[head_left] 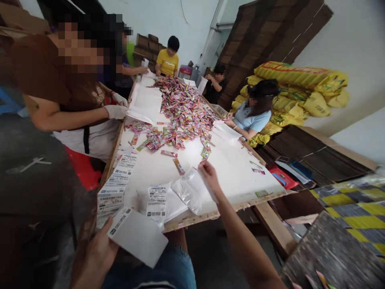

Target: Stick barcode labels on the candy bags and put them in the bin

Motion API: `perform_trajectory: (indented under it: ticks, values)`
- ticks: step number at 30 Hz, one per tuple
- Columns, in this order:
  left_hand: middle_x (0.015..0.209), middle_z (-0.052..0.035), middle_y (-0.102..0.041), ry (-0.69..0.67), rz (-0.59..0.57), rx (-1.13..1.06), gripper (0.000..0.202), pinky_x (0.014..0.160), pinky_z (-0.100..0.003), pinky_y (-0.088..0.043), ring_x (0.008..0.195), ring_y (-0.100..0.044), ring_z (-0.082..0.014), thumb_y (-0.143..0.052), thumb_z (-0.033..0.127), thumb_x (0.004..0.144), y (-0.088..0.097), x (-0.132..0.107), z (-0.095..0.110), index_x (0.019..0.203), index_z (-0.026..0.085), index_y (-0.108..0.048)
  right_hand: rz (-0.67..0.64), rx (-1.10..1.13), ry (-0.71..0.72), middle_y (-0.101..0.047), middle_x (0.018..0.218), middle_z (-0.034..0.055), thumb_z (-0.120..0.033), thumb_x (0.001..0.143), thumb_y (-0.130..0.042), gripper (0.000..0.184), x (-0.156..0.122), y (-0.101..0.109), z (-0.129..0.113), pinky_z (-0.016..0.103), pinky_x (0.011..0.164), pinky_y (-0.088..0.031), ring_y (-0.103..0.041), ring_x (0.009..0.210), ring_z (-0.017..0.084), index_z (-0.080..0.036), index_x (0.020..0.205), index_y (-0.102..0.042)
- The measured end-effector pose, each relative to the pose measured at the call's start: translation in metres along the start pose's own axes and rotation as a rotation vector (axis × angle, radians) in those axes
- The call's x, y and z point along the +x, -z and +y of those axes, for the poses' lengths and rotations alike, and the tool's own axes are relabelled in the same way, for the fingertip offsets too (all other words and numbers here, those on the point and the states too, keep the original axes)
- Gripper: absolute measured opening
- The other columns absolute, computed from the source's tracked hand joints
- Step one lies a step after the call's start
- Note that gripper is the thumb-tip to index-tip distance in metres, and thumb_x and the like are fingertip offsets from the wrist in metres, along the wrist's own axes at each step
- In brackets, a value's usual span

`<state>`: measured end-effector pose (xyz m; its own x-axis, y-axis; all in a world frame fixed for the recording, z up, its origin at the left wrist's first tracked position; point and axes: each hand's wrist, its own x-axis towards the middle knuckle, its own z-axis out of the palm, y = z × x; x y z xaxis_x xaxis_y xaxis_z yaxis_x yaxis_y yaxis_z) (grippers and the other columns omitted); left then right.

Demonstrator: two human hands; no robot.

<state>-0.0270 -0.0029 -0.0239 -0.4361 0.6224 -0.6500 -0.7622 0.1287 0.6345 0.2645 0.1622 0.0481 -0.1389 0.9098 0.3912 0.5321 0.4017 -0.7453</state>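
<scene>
My left hand (100,249) is closed on the end of a strip of printed labels (117,178), thumb on top. The strip's end piece (140,237) is mostly white and hangs over the table's near edge. My right hand (209,176) is closed, fingers curled, at the upper edge of a clear plastic bag (191,190); its fingertips seem to pinch the film. A label (156,198) lies on another clear bag to the left of that one. Small colourful packets (179,166) lie just beyond the bags.
A large pile of packets (189,108) covers the middle of the white table (231,160). Several co-workers sit around it; one with white gloves (117,111) handles white bags (146,104) at left. Yellow sacks (300,92) and flattened cardboard (303,148) stand at right.
</scene>
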Motion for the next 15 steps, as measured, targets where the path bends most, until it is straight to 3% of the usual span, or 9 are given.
perform_trajectory:
  ticks: [2, 4, 6, 10, 15]
  values:
    - [0.092, -0.0056, -0.073, 0.0, -0.053, 0.039, 0.042, 0.065, -0.028, -0.059, 0.072, -0.069, -0.0166, -0.048, 0.015, 0.086, 0.002, -0.002, -0.005, 0.128, 0.021, -0.052, -0.133, -0.209, 0.007, -0.058, 0.079, 0.0049, -0.035, 0.085, -0.043, 0.023, -0.002, -0.028, 0.033, 0.031, 0.075, -0.043, -0.053, 0.076, 0.017, -0.016, 0.085, -0.057]
    - [0.098, -0.0097, -0.072, 0.019, -0.07, 0.059, 0.043, 0.067, -0.031, -0.059, 0.078, -0.069, -0.0196, -0.047, 0.016, 0.087, 0.004, -0.005, -0.008, 0.13, 0.018, -0.05, -0.125, -0.315, 0.023, -0.061, 0.101, 0.0125, -0.033, 0.085, -0.046, 0.03, -0.014, -0.052, 0.056, 0.041, 0.088, -0.039, -0.053, 0.096, 0.024, -0.013, 0.102, -0.06]
    - [0.103, -0.0122, -0.071, 0.029, -0.064, 0.072, 0.045, 0.071, -0.035, -0.059, 0.083, -0.069, -0.0222, -0.048, 0.017, 0.086, 0.006, -0.008, -0.008, 0.131, 0.016, -0.049, -0.097, -0.421, 0.097, -0.052, 0.126, 0.0161, -0.03, 0.087, -0.043, 0.04, -0.029, -0.065, 0.069, 0.047, 0.099, -0.031, -0.044, 0.116, 0.028, -0.014, 0.123, -0.053]
    - [0.108, -0.0121, -0.07, 0.054, -0.018, 0.074, 0.051, 0.077, -0.04, -0.058, 0.09, -0.068, -0.0255, -0.051, 0.014, 0.084, 0.004, -0.012, -0.004, 0.134, 0.019, -0.045, -0.281, -0.578, 0.342, -0.048, 0.136, 0.009, -0.03, 0.092, -0.038, 0.046, -0.049, -0.069, 0.076, 0.043, 0.109, -0.021, -0.036, 0.13, 0.022, -0.02, 0.136, -0.043]
    - [0.106, -0.0128, -0.071, 0.081, -0.075, 0.081, 0.051, 0.078, -0.042, -0.057, 0.091, -0.068, -0.0269, -0.05, 0.017, 0.084, -0.01, -0.009, -0.001, 0.135, 0.019, -0.044, -0.32, -0.644, 0.317, -0.047, 0.139, 0.0053, -0.04, 0.091, -0.04, 0.049, -0.053, -0.071, 0.071, 0.046, 0.112, -0.016, -0.031, 0.134, 0.024, -0.025, 0.137, -0.042]
